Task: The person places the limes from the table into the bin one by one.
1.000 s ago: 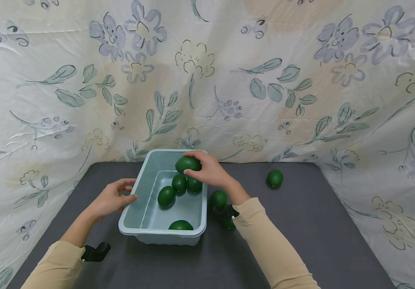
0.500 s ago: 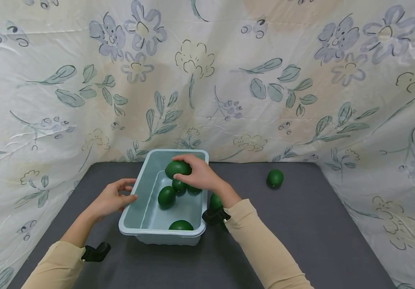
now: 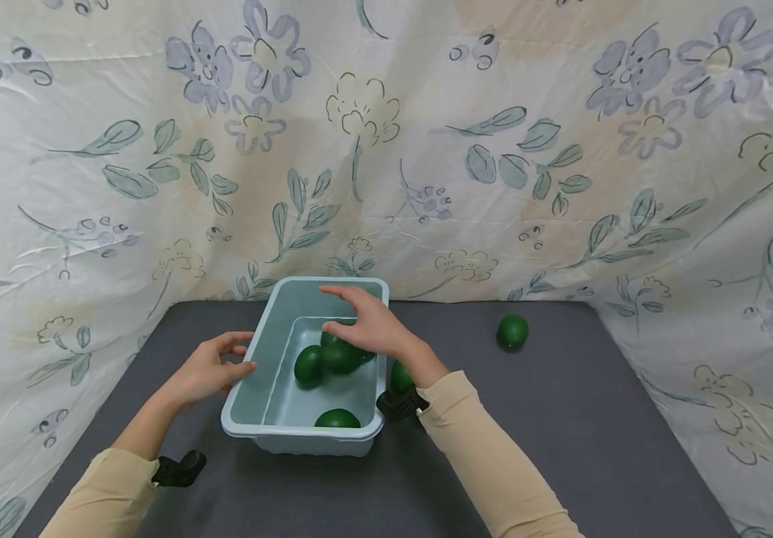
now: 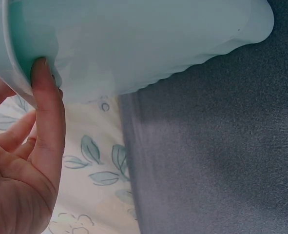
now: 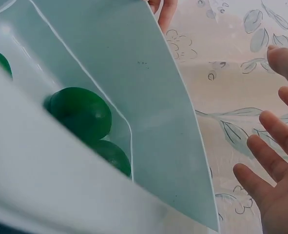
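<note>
A pale blue plastic bin (image 3: 275, 430) stands on the dark table, with several dark green limes inside. My left hand (image 3: 214, 366) grips its left rim, the thumb over the edge and a finger (image 4: 47, 107) tucked beneath the lip. Above the far right part of the bin is my right hand (image 3: 369, 321), fingers spread and holding nothing. Just below it lies the released lime (image 3: 342, 357), partly covering others. Another lime (image 3: 308, 366) sits to its left, and one more (image 3: 337, 418) shows at the near wall. In the right wrist view the hand's fingers (image 5: 275, 146) are apart.
A lone lime (image 3: 512, 332) lies on the dark grey table (image 3: 561, 433) at the back right. Beside the bin's right wall another lime (image 3: 401, 377) is partly hidden by my right wrist. A floral cloth (image 3: 386, 187) hangs behind the table.
My right hand has moved left over the bin and let go of a lime, which has dropped among the others. The fingers have spread. The left hand has stayed on the rim.
</note>
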The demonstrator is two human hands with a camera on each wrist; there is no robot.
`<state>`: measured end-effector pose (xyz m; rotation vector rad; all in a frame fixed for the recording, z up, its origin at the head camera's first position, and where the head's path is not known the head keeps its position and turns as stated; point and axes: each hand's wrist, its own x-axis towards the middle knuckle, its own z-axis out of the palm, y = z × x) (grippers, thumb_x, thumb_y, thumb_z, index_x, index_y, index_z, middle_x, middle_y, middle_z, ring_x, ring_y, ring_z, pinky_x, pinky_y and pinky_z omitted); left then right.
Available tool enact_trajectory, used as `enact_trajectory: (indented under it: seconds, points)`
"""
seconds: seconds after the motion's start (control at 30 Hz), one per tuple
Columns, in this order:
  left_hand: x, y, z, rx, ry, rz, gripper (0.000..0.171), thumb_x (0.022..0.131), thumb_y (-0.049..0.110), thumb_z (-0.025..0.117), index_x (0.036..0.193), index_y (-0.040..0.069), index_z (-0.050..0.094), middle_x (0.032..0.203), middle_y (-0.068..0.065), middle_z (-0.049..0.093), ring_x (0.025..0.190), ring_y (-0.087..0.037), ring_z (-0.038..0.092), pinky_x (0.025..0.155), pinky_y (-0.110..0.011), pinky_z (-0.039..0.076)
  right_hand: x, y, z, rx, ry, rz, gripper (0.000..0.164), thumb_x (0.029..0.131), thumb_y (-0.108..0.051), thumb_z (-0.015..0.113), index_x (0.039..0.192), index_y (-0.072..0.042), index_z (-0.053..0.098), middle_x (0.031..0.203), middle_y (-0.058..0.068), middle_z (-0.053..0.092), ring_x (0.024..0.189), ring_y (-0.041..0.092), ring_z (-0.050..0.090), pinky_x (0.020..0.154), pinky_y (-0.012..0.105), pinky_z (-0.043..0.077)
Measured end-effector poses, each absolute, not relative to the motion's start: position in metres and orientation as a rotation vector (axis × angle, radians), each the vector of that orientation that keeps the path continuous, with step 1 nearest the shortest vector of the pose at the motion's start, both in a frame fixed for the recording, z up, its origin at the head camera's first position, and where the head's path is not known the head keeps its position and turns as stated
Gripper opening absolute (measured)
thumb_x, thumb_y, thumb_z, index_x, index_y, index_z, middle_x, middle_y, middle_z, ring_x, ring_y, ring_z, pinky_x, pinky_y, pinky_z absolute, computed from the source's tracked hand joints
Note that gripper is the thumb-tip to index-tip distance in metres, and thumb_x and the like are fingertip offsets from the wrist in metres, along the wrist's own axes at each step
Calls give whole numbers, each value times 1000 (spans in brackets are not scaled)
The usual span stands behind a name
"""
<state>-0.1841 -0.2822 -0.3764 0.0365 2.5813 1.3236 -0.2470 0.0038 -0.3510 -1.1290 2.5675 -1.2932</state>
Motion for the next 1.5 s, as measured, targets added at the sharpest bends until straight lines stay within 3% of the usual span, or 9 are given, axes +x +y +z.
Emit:
enact_trajectory:
  seconds: [0.37,0.83,1.5]
  points:
    - [-183,-283,-377,61,2571,1341,64,87,16,62,140,3,30,120,-25,45,85,-23,62,62,-37,55,-248,20,-356,-1120,2610,-1309,54,88,-31,62,138,-23,42,140,-6,41,128,14,39,101,38,37]
    - [-183,-282,-375,67,2573,1331,64,88,16,62,141,4,29,122,-25,45,86,-24,61,62,-37,55,-240,56,-364,-1138,2696,-1355,51,87,-26,64,134,-19,47,134,-2,48,120,16,47,95,42,42]
    - [-183,-281,-373,76,2571,1334,63,88,17,62,141,3,30,121,-26,45,86,-25,61,62,-37,54,-223,116,-410,-1030,2711,-1304,55,86,-29,64,136,-18,44,137,2,43,125,22,44,99,43,39]
